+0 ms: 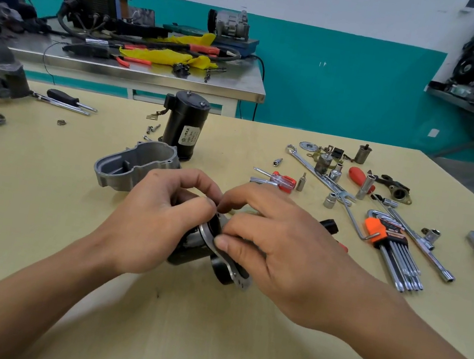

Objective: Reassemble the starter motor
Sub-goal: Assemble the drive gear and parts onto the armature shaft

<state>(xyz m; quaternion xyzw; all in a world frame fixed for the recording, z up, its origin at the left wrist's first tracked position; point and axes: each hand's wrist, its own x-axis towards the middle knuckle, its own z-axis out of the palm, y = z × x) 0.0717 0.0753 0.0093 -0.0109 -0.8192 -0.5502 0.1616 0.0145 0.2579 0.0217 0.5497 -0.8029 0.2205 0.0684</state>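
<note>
I hold a dark starter motor sub-assembly (pixel 189 252) with a flat grey metal plate (pixel 232 267) just above the yellow table (pixel 204 330), at centre. My left hand (pixel 157 219) grips its dark body from the left, fingers curled over the top. My right hand (pixel 268 244) pinches the plate's edge between thumb and fingers. Behind them lies the grey aluminium nose housing (pixel 134 165), open side up. The black cylindrical motor body (pixel 185 125) with a white label stands upright further back.
Tools lie at the right: a red-handled screwdriver (pixel 282 181), sockets, a spanner (pixel 312 170), an orange hex key set (pixel 390 249), small motor parts (pixel 327 157). A black screwdriver (pixel 67 99) and a grey casting (pixel 2 74) lie at the left. A steel bench (pixel 153 71) stands behind.
</note>
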